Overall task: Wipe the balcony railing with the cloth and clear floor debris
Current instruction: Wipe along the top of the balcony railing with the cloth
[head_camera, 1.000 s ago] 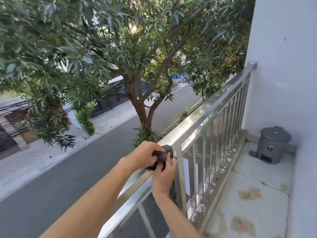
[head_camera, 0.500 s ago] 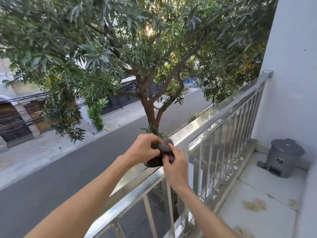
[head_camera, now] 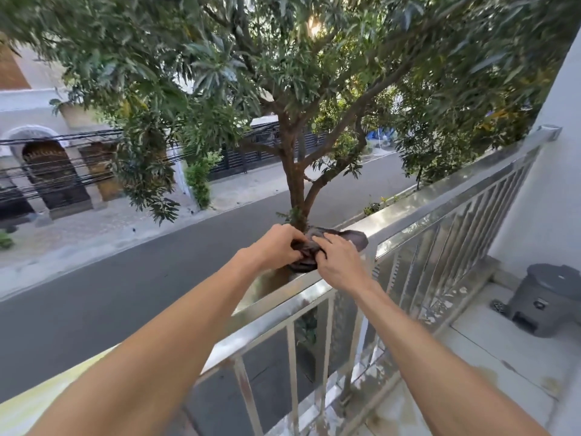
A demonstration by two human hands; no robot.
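Two bare forearms extend from the near edge toward the railing [head_camera: 424,212]. The left hand [head_camera: 276,247] and the right hand [head_camera: 338,262] meet on one dark cloth [head_camera: 333,240], which rests on the flat top rail. The left hand is curled closed around the bunched near end of the cloth. The right hand lies over the cloth with fingers [head_camera: 320,239] bent and pinching the fabric. A loose flap of cloth extends past the right hand along the rail, toward the wall.

Hazards, as judged from this position:
- The cloth sits at the outer edge of the rail, above the road [head_camera: 157,278]. A relaxed grip during regathering can let it slide off the street side.
- The cloth is bunched, so contact with the metal is small; a pass in this state can leave streaks.
- The pale flecks on the curb [head_camera: 452,297] below the balusters can be pushed through the gaps and fall outside if swept outward.
- The floor [head_camera: 490,360] carries brown stains; whether they are wet cannot be determined.

Count:
- Hands: two.
- Cloths: one.
- Top rails: one, with many upright balusters.
- Grey pedal bin [head_camera: 548,297]: one, at the far corner against the wall.
- Tree [head_camera: 292,171]: one main trunk beyond the rail.
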